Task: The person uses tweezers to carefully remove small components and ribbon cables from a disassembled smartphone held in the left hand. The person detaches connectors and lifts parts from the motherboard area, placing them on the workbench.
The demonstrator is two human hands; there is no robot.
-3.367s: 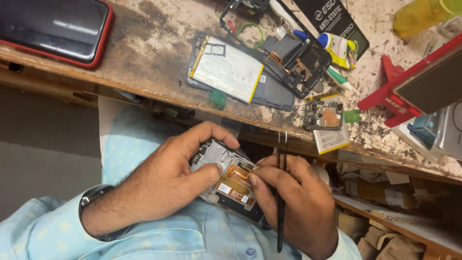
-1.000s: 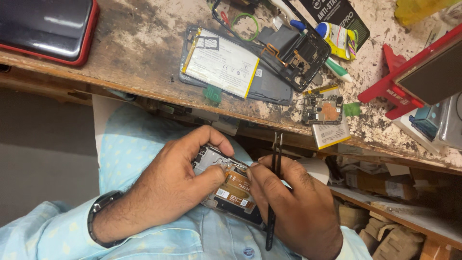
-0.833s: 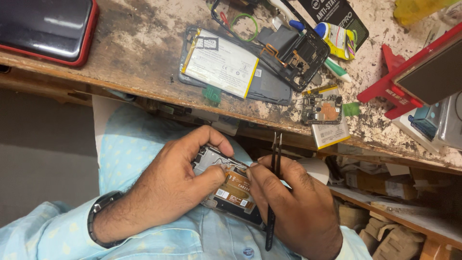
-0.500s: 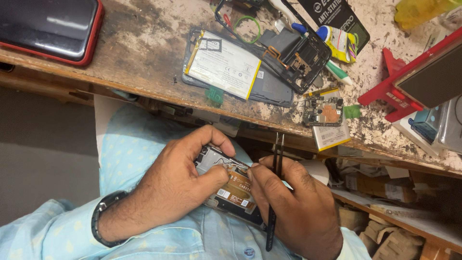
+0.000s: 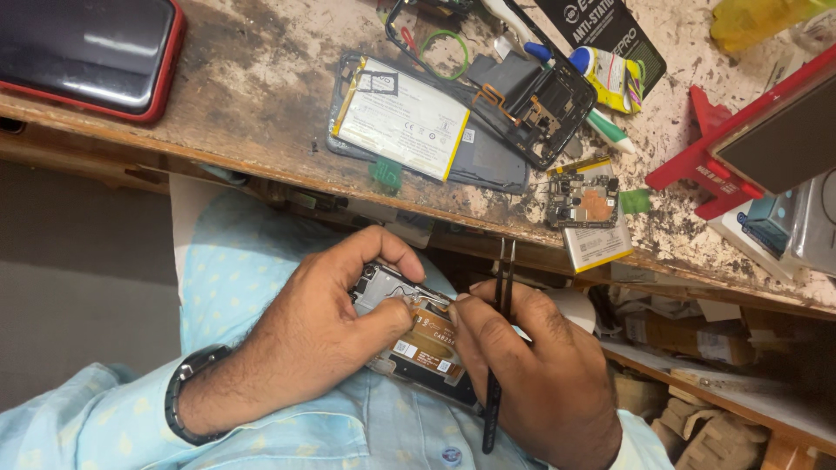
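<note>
My left hand (image 5: 326, 326) grips an opened phone (image 5: 418, 344) held over my lap, thumb pressing on its inner parts near an orange flex cable. My right hand (image 5: 540, 383) supports the phone's right side, its fingertip pressing on the phone's inside beside the left thumb, and holds black tweezers (image 5: 498, 348) tucked along the fingers, tips pointing up toward the bench edge. A black wristwatch (image 5: 185, 396) sits on my left wrist.
On the worn wooden bench (image 5: 252, 96) lie a disassembled phone with a white battery (image 5: 405, 117), a black frame (image 5: 544, 109), a small circuit board (image 5: 585, 198), a red-cased phone (image 5: 87, 48) at far left and a red stand (image 5: 749, 139) at right. Cluttered shelves sit below right.
Both hands stay on the opened phone with only small finger shifts. The view has drifted slightly.
</note>
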